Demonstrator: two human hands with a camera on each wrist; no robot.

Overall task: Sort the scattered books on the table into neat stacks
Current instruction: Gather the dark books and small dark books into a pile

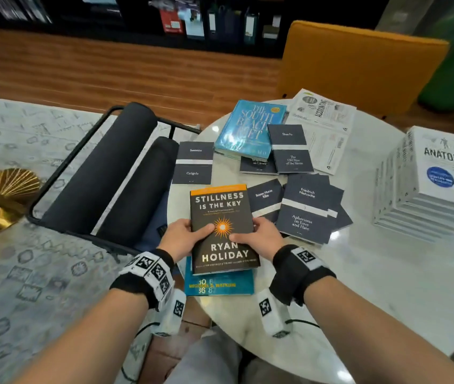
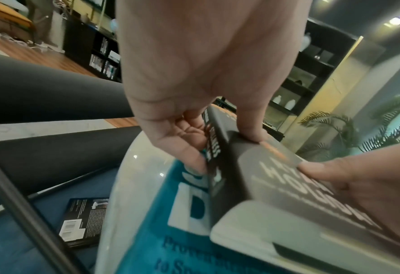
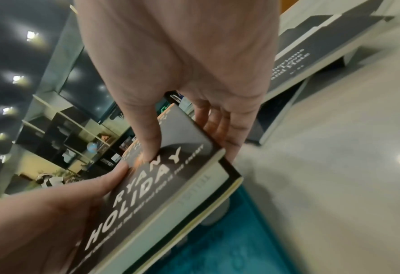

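A dark hardback, "Stillness Is the Key" (image 1: 221,214) (image 2: 276,178) (image 3: 170,178), is held over a teal book (image 1: 220,285) (image 2: 170,231) (image 3: 229,241) at the table's near edge. My left hand (image 1: 184,235) (image 2: 194,92) grips its left side, thumb on the cover, fingers at the spine. My right hand (image 1: 259,235) (image 3: 182,83) grips its right side the same way. Thin dark paperbacks lie scattered beyond: "Caligula" (image 1: 192,163), "The Old Man of the Moon" (image 1: 290,149), "Aphorisms on Love and Hate" (image 1: 307,209) (image 3: 311,55). A blue "South Beach Diet" book (image 1: 250,128) lies further back.
A tall stack of white "Anatomy 101" books (image 1: 430,184) stands at the right of the round white table (image 1: 372,273). Open white pamphlets (image 1: 325,126) lie at the back. A black chair (image 1: 104,176) stands left of the table, a dark book (image 2: 84,220) on its seat. An orange chair (image 1: 358,67) stands behind.
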